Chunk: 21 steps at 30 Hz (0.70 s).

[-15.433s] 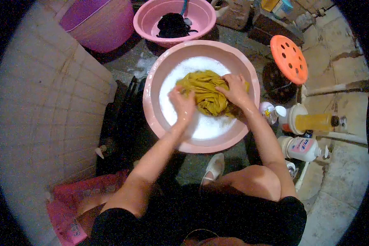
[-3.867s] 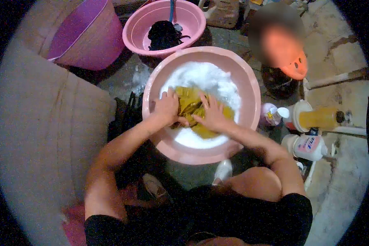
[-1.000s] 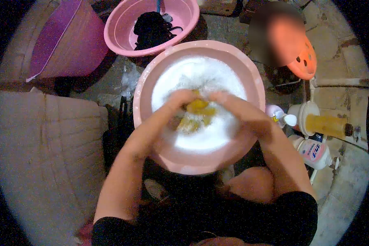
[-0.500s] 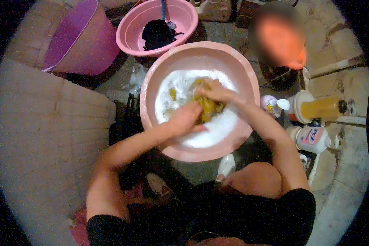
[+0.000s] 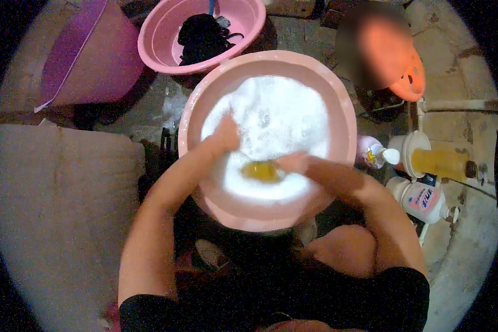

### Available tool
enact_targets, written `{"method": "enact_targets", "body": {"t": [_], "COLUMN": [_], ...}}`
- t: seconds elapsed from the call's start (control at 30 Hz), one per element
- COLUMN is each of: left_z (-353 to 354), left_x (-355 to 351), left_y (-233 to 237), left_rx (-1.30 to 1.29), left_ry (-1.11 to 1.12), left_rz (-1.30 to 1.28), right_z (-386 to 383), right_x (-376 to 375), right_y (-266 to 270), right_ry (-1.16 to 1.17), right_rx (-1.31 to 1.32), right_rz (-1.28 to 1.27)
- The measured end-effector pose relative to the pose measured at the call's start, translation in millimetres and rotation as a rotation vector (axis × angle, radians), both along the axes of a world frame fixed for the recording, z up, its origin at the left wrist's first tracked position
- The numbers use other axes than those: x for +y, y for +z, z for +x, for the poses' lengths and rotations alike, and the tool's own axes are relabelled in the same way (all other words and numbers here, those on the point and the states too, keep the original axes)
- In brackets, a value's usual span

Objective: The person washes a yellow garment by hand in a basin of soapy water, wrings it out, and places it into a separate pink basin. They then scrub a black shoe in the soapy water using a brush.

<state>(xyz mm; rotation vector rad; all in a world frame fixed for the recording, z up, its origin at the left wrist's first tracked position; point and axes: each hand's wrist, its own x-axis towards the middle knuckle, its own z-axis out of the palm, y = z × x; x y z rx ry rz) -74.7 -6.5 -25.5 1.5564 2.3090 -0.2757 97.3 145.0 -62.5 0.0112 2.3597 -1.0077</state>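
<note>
Thick white suds (image 5: 282, 116) fill much of a large pink basin (image 5: 271, 216) in front of me. My left hand (image 5: 226, 134) dips into the foam on the left side, its fingers hidden by suds. Lower down, a patch of wet yellow-green cloth (image 5: 262, 171) shows through the foam; the rest of it is covered. My right hand (image 5: 292, 164) reaches in from the right beside this cloth. Blur and foam hide its fingertips, so a grip on the cloth cannot be made out.
Behind stands a smaller pink basin (image 5: 149, 47) holding black cloth (image 5: 205, 39), left of it a purple bucket (image 5: 102, 66). On the right are a white-capped bottle (image 5: 373, 152), a bottle of yellow liquid (image 5: 440, 163), a white labelled bottle (image 5: 426, 202) and an orange object (image 5: 409, 80).
My hands have moved apart from the bunched yellow-green cloth: the left toward the basin's left side, the right lower. The cloth has sunk mostly under foam, nearer me.
</note>
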Motion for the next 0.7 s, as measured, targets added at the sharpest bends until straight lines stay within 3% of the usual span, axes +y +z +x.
{"method": "enact_targets", "body": {"t": [0.07,0.17,0.27,0.33,0.37,0.43,0.53,0.57,0.63,0.67,0.7], "left_z": [-21,-26,-26,-21,-16,3,41,55,78,87,98], "left_x": [2,-5,4,22,33,44,37,34,19,10,1], "left_y": [-15,-31,-29,-6,13,65,124,129,125,115,126], "left_rx": [-0.198,-0.322,-0.274,-0.175,-0.095,0.000,-0.115,-0.090,-0.076,-0.089,-0.168], "left_ry": [0.075,0.230,0.309,0.351,0.371,0.385,0.223,0.101,-0.133,-0.243,-0.156], "left_rz": [-0.120,-0.148,-0.113,-0.091,-0.073,0.054,0.503,0.538,0.649,0.727,0.471], "right_z": [3,1,-31,-76,-77,-72,-61,-60,-53,-55,-42], "right_x": [18,49,74,69,73,78,80,79,74,62,55], "right_y": [-27,-15,19,62,80,111,135,133,112,84,57], "right_ry": [-0.197,-0.365,-0.473,-0.022,-0.028,-0.114,-0.211,-0.204,-0.416,-0.395,-0.154], "right_rx": [0.361,0.155,0.055,-0.257,-0.238,-0.205,-0.194,-0.187,0.152,0.236,0.326], "right_rz": [-0.244,-0.355,-0.409,0.265,0.267,-0.007,-0.430,-0.432,-0.453,-0.089,-0.054]}}
